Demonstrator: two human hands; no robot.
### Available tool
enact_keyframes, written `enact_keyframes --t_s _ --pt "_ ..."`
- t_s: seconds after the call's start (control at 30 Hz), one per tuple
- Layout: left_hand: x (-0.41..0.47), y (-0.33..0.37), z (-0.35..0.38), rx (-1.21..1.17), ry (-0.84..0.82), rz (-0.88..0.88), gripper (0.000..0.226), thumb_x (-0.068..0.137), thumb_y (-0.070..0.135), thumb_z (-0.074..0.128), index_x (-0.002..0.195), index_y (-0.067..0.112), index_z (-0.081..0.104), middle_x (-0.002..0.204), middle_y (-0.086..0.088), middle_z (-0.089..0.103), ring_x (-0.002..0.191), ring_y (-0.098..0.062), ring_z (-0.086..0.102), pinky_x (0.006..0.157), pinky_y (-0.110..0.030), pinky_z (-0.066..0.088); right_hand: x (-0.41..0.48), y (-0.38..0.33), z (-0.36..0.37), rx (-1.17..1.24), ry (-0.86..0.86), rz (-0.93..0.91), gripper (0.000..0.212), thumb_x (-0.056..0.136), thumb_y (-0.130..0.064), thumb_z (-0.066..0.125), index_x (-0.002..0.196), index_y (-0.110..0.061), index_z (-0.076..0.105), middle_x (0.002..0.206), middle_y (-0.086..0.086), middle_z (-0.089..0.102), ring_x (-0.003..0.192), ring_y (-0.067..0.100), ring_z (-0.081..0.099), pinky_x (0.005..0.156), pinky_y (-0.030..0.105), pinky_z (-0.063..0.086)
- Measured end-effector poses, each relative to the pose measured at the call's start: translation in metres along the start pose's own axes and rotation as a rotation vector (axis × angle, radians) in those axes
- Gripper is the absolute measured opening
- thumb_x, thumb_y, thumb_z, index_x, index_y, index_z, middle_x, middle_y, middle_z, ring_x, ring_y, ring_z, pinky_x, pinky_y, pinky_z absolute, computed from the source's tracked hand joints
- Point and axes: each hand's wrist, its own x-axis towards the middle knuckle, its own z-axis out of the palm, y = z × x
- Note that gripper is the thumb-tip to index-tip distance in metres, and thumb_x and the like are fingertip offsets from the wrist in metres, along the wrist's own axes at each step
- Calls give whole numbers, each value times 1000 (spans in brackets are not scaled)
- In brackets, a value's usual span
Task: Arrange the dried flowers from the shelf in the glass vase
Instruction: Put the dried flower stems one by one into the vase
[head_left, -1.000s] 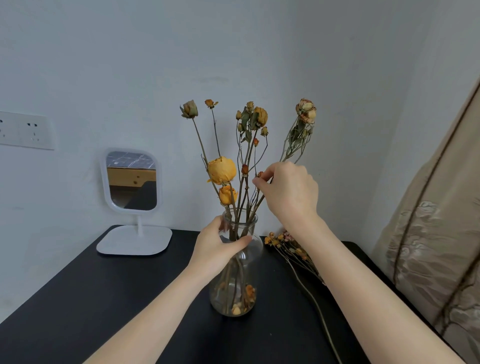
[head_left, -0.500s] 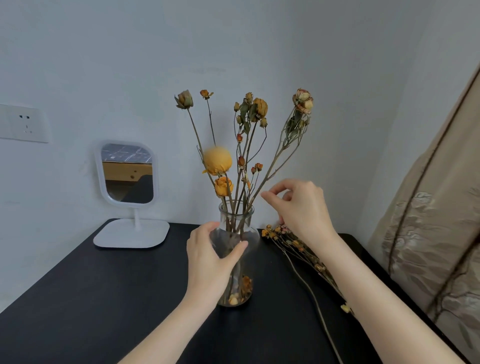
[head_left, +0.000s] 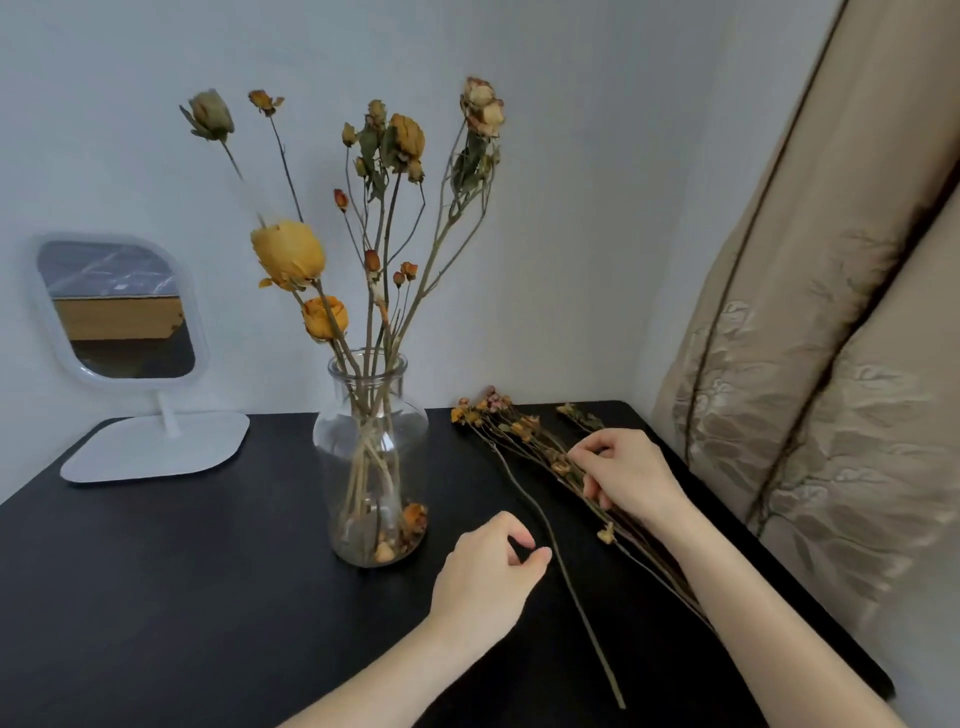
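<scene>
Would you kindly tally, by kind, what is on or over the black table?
Glass vase holding flowers: 1
Mirror: 1
Heap of loose dried flowers: 1
Lone stem: 1
Hands: 2 (left hand, right hand)
Total: 6

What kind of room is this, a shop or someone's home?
Probably a home, perhaps a bedroom corner: a vanity mirror stands on a dark table, and an embroidered curtain hangs at the right.
</scene>
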Motion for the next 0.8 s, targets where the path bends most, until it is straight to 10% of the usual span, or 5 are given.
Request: enact_keyframes --t_s 0.33,0.8 --pt "61 21 38 267 -10 -253 40 89 43 53 60 18 44 68 1 55 70 -22 61 58 -29 42 15 53 -9 -373 -102 107 5 87 -28 61 87 -23 61 73 -4 63 76 14 64 74 33 54" --pt "81 6 32 93 8 -389 35 89 31 54 59 16 43 61 -1 51 56 -14 50 52 -26 38 39 51 7 -545 23 76 15 87 -33 62 95 -21 59 88 -3 59 78 14 55 61 28 44"
